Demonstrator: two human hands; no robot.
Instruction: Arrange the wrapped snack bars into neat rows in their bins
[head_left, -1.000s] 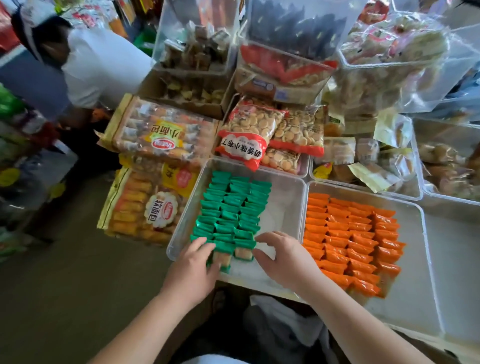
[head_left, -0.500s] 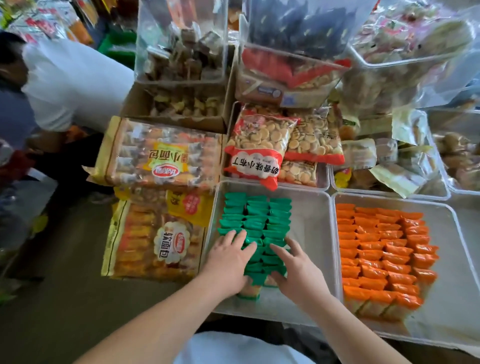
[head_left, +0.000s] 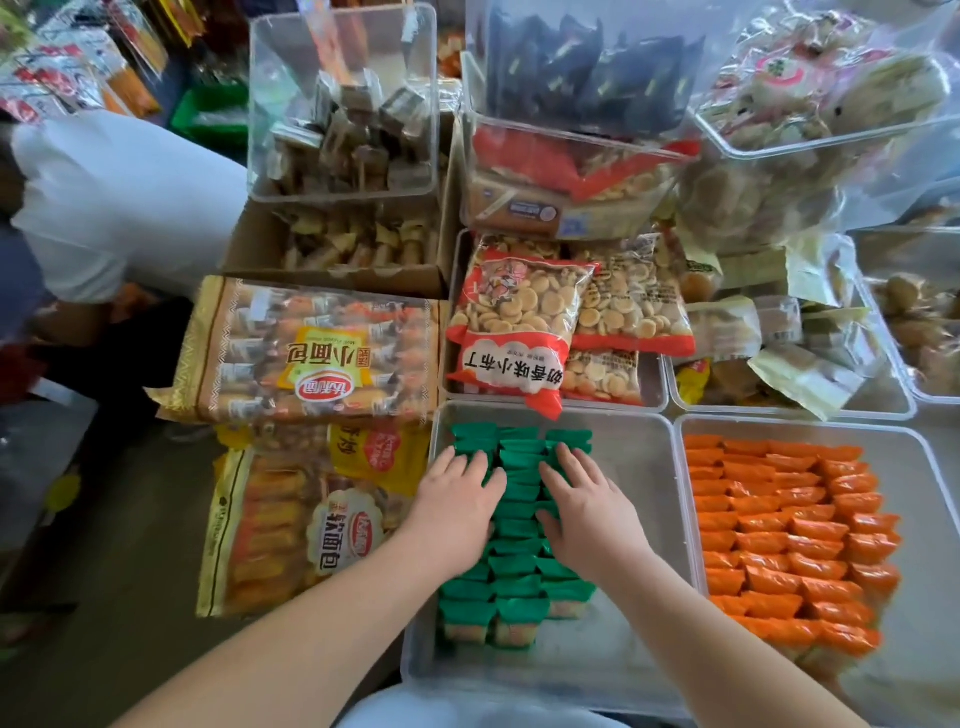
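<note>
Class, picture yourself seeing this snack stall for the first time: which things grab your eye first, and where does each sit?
The orange snack bars stand out most, packed in rows in the clear bin at near right. Beside them, in the middle bin, the left hand and right hand rest on the green snack bars. Just behind that bin lies a red biscuit bag.

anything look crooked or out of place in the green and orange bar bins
Only the orange bars: their columns sit staggered, so rows step nearer toward the right. The green bars under the left hand and right hand look straighter.
</note>
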